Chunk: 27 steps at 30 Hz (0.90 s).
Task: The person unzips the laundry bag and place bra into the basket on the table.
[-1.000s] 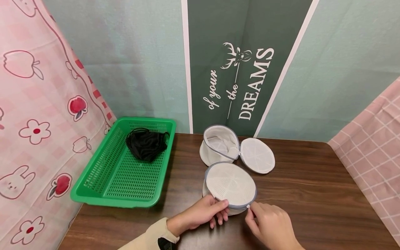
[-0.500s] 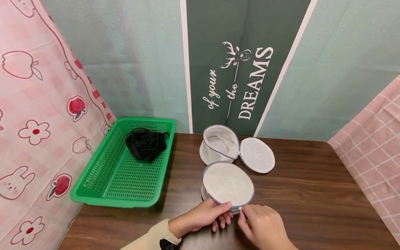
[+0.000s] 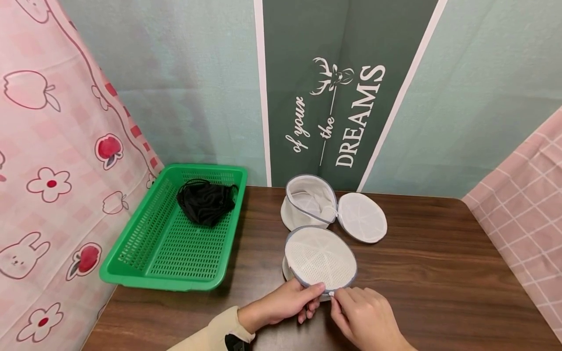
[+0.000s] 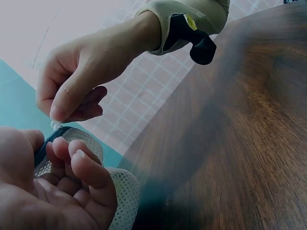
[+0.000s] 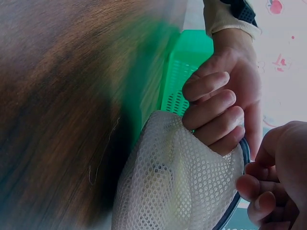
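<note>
A white mesh laundry bag [image 3: 320, 258], round with a blue-grey zip around its lid, stands at the table's front middle. My left hand [image 3: 290, 302] grips its near rim, thumb on top and fingers underneath. Just right of that thumb, my right hand [image 3: 366, 312] pinches the small white zip pull [image 3: 331, 293]. In the right wrist view the mesh side [image 5: 177, 187] bulges softly below the dark zip. Behind stands a second mesh laundry bag [image 3: 298, 218], its lid [image 3: 362, 218] folded open to the right and some white fabric visible inside.
On the left sits a green plastic basket [image 3: 175, 285] with a black drawstring pouch [image 3: 205, 202] in it. The brown wooden table [image 3: 448, 273] meets a printed green curtain [image 3: 210, 97] at the back. Pink cloths hang at both sides.
My right hand has drawn the zip pull leftward along the front rim, toward the left thumb. The bag has shifted slightly left; the left hand keeps its hold.
</note>
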{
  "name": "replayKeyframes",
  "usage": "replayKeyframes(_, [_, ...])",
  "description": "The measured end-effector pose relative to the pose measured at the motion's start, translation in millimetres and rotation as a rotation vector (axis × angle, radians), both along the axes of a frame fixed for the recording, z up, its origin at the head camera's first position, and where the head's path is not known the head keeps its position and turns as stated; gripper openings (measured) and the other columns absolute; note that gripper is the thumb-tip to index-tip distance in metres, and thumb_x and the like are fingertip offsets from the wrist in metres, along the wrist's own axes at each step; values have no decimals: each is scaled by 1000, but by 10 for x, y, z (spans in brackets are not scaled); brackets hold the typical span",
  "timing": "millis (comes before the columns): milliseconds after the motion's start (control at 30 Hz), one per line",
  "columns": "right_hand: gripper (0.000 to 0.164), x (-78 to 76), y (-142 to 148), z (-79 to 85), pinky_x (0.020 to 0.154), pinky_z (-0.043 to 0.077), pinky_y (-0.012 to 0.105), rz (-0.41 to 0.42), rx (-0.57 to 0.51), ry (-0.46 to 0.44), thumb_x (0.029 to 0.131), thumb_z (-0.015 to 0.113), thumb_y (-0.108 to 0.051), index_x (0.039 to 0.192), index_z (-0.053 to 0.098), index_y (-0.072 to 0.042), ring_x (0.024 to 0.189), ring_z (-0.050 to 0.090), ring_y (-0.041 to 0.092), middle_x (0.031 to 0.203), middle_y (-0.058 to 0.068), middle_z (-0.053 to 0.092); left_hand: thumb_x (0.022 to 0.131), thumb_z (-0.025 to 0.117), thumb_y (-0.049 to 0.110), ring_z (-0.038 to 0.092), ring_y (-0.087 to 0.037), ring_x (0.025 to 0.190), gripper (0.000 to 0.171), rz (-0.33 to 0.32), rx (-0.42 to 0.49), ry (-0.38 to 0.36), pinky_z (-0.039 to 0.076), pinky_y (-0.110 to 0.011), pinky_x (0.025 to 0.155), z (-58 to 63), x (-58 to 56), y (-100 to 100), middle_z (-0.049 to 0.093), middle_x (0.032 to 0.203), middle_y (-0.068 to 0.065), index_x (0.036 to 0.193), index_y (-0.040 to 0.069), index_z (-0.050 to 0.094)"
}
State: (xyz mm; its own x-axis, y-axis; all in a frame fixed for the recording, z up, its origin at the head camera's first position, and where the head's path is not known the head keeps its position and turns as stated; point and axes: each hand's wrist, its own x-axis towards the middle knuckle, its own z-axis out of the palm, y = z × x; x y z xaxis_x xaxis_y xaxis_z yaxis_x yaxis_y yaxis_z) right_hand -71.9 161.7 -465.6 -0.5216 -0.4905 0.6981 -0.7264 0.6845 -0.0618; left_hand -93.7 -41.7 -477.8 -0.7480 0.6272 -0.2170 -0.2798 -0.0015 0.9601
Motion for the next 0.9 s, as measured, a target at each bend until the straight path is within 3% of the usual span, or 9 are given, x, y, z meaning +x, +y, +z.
replayKeyframes(433, [38, -18, 23, 13, 46, 18, 16, -31, 25, 12, 102, 36, -29, 66, 46, -21, 51, 23, -1, 57, -14, 31, 107, 51, 26, 46, -5, 55, 29, 11, 23, -17, 39, -15, 45, -26, -15, -15, 50, 67, 4, 86, 5, 55])
replayKeyframes(900, [34, -25, 77, 14, 47, 17, 18, -59, 56, 40, 98, 38, -24, 64, 43, -20, 47, 28, 4, 56, -12, 32, 106, 53, 24, 46, -3, 54, 30, 25, 4, -16, 39, -15, 46, -16, -15, -59, 51, 66, 4, 81, 7, 53])
